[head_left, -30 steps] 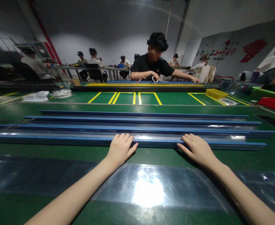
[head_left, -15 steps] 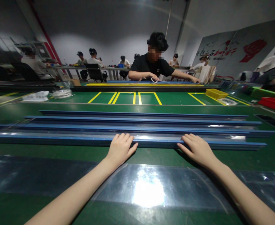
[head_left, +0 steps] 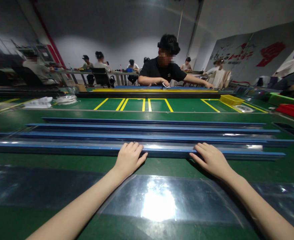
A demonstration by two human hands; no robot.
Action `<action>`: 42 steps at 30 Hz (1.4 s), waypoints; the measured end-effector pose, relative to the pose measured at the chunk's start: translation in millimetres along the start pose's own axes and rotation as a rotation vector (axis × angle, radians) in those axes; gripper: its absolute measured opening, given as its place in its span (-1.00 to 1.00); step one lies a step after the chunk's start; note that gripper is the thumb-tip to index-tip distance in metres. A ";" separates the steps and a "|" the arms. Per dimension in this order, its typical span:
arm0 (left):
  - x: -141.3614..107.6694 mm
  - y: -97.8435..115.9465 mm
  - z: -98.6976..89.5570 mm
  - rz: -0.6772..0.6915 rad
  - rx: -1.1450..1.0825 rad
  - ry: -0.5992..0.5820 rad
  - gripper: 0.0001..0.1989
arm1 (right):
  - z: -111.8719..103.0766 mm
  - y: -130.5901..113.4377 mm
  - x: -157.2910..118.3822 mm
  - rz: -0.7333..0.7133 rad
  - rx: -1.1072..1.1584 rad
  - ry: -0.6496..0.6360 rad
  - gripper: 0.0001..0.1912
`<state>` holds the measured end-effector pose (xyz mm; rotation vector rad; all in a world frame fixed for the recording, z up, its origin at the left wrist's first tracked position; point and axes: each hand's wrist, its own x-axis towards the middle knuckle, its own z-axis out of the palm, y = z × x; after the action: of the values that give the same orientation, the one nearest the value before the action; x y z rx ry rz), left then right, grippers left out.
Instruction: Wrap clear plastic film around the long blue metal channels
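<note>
Several long blue strips lie side by side across the green table [head_left: 162, 166]. My left hand [head_left: 130, 158] is closed over the nearest blue strip [head_left: 168, 153], fingers over its top edge and thumb on the near side. Further right, my right hand [head_left: 209, 158] grips the same strip in the same way. Clear plastic film shows between the strips. Nearer to me, a wide clear plastic sheet [head_left: 187, 196] lies flat under my forearms, with a bright reflection on it.
Across the table a person in black [head_left: 162, 70] leans over yellow and blue strips [head_left: 147, 90], a white ring-like item at one hand. A yellow tray [head_left: 230, 100], a red tray [head_left: 292, 110] and a white coil [head_left: 66, 100] stand on the table. Other people sit behind.
The white item at the hand of the person opposite has tilted slightly. My two hands and the blue strips have not moved.
</note>
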<state>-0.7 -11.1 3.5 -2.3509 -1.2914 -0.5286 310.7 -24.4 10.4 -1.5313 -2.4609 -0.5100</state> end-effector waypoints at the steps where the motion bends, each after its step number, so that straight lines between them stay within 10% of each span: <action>1: -0.1 0.0 0.0 0.000 0.000 0.002 -0.74 | 0.0 0.0 0.0 0.000 0.001 0.003 -0.67; 42: 0.4 0.7 -0.3 -0.001 -0.012 0.004 -0.73 | -0.3 -0.1 -0.2 -0.002 -0.002 0.009 -0.67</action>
<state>0.1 -11.3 3.8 -2.3583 -1.2914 -0.5425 310.6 -24.7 10.7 -1.5239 -2.4560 -0.5195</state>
